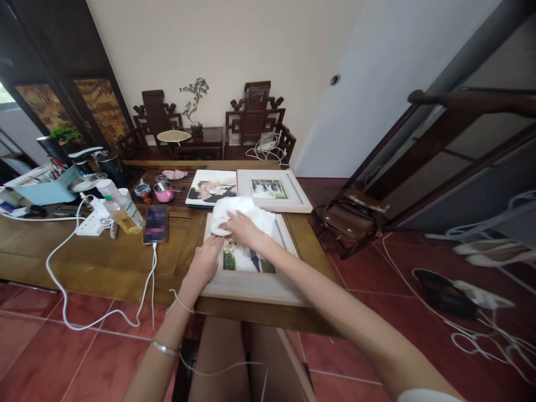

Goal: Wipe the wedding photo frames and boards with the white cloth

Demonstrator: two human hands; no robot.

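Observation:
A picture frame [268, 294] with a light wooden rim and a photo inside lies flat at the table's near right part. My right hand [242, 228] presses a white cloth [245, 209] against the upper part of this frame, its fingers gathered into the cloth. At the frame's left side, my left hand [206, 259] grips the edge, fingertips close to the cloth's lower left corner. The cloth and my hands cover the upper part of the photo. Just behind lie a second framed photo [302, 195] and a white-covered photo album or panel [205, 177].
Left of the frame lie a phone [155, 224] on a charging cable, a bottle of yellowish liquid [125, 209], a pink cup [163, 192] and a power strip [92, 220]. A blue organizer box [54, 190] stands further left. A wooden rack [377, 139] stands right of the table.

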